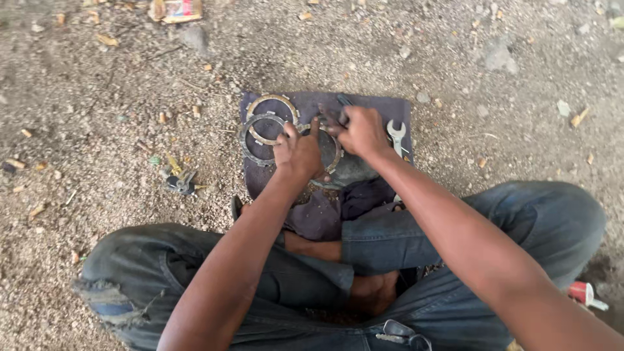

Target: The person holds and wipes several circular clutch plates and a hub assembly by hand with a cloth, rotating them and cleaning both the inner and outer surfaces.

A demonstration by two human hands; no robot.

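Head view. I see a dark cloth (383, 107) spread on gravel ground (97, 97), with the person sitting cross-legged at its near edge, knees in blue jeans (520, 214) closing off both sides.

Left hand (298, 151) rests fingers-down on a toothed ring plate (329, 151) near the cloth's middle — pressing or pinching its rim, I cannot tell which. Right hand (361, 130) is curled narrow just beside it, seemingly gripping a small dark tool (342, 101); blurred, so probably.

Two more ring plates (263, 127) lie overlapping at the cloth's far-left corner, close to the left hand. An open-end wrench (396, 134) lies near the right edge, just beside the right wrist.

Open room: bare gravel beyond the far edge and to the right. Left of the cloth, a bunch of keys (181, 182) — well apart from it.
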